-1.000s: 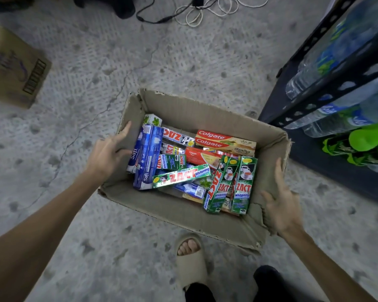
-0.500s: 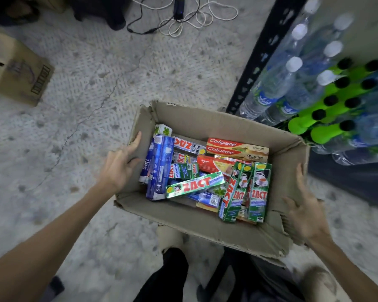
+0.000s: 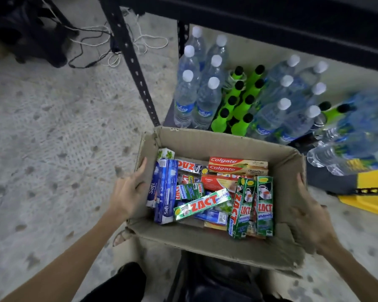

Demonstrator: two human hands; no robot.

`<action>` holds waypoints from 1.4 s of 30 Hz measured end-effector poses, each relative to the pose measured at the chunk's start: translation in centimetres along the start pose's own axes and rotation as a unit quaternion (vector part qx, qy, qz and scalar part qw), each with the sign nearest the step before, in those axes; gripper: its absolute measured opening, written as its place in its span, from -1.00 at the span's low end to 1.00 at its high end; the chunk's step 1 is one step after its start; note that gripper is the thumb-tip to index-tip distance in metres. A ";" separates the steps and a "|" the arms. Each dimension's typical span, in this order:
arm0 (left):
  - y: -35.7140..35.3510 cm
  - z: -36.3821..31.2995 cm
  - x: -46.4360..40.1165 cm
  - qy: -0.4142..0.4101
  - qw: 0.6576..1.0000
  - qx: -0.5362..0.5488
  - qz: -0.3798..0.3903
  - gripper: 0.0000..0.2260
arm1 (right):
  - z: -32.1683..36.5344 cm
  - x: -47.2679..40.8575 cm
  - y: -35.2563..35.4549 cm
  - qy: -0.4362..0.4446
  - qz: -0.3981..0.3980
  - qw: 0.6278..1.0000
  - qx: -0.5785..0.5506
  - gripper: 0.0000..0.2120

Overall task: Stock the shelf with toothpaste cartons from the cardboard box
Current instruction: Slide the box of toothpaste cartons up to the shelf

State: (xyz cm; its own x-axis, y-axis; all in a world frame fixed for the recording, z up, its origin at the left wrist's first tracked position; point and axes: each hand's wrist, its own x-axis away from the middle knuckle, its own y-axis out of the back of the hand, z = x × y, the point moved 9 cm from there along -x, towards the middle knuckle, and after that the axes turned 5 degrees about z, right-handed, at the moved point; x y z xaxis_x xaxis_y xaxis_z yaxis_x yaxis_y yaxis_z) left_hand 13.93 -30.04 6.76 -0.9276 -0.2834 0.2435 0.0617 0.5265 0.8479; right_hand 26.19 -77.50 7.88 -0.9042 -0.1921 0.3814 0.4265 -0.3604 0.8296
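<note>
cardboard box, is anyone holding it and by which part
Yes: the left hand grips the cardboard box by its left wall, the right hand by its right wall.

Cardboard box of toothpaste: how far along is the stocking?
Done: nothing stocked yet; the only shelf level in view holds water bottles and green bottles, no cartons. In hand: left hand and right hand grip the cardboard box at its side walls, right by the shelf. Left: every carton, including the Colgate cartons, Zact cartons and blue Safi cartons.
</note>
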 end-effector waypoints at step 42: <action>-19.6 -6.1 -6.5 -0.011 0.989 -0.043 0.143 -0.20 | -15.2 -3.5 -9.6 -0.019 -0.004 0.994 -0.109 -0.07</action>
State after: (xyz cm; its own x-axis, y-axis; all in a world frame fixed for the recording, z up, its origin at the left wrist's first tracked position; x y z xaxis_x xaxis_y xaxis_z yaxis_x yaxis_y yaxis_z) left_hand 21.06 -43.38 -8.53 -0.8756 -0.1142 0.4693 0.3528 0.5124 0.7829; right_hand 25.61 -87.22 -7.58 -0.9060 -0.1555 0.3937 0.4103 -0.5512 0.7265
